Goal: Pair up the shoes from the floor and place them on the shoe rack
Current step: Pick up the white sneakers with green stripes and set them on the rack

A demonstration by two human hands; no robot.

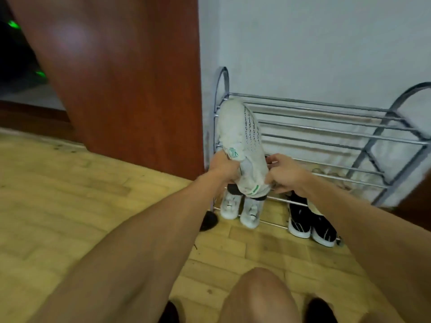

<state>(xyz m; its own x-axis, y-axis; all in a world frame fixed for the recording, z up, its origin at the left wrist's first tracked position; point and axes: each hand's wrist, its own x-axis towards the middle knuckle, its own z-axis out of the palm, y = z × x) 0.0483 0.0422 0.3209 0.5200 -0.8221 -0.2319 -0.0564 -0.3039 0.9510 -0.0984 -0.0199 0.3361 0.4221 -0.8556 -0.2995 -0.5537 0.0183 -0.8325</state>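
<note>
A white knit sneaker (240, 138) with a green logo points toe-up in front of the left end of the chrome shoe rack (326, 127). My left hand (222, 167) grips its left side near the logo. My right hand (285, 174) pinches its heel end from the right. Whether a second shoe lies behind it I cannot tell. On the lowest shelf stand a pair of white sneakers (240, 209) under my hands and a pair of black sneakers with white soles (311, 223) to their right.
A brown wooden door (121, 80) stands open just left of the rack. White wall behind the rack. A small dark object (208, 220) lies on the wooden floor by the rack's left leg. My knee (258, 297) is at the bottom.
</note>
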